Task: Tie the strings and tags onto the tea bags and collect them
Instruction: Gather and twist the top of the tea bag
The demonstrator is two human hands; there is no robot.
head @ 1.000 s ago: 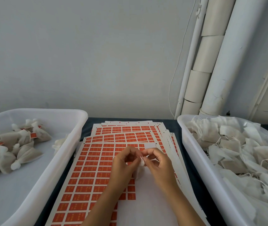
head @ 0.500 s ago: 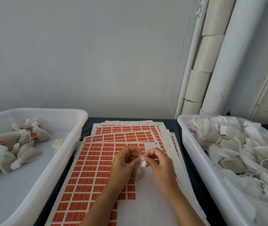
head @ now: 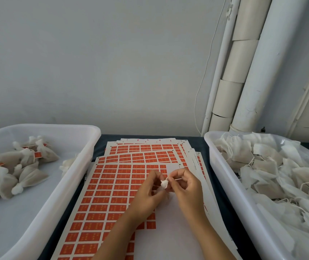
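Over the sheets of orange tags both my hands work on one small white tea bag. My left hand grips the bag's bunched neck from the left. My right hand pinches the thin string that runs from the neck to the right. Most of the bag's body is hidden behind my fingers. Tied tea bags with orange tags lie in the left white tub. Loose tea bags with strings fill the right white tub.
The stack of tag sheets lies on a dark table between the two tubs. The top sheet's lower right part is bare white backing. White pipes and a thin cable run up the wall at the back right.
My hands stayed over the same spot. The right hand's fingers drew the string out a little to the right, and the bag's bunched top shows more between the hands.
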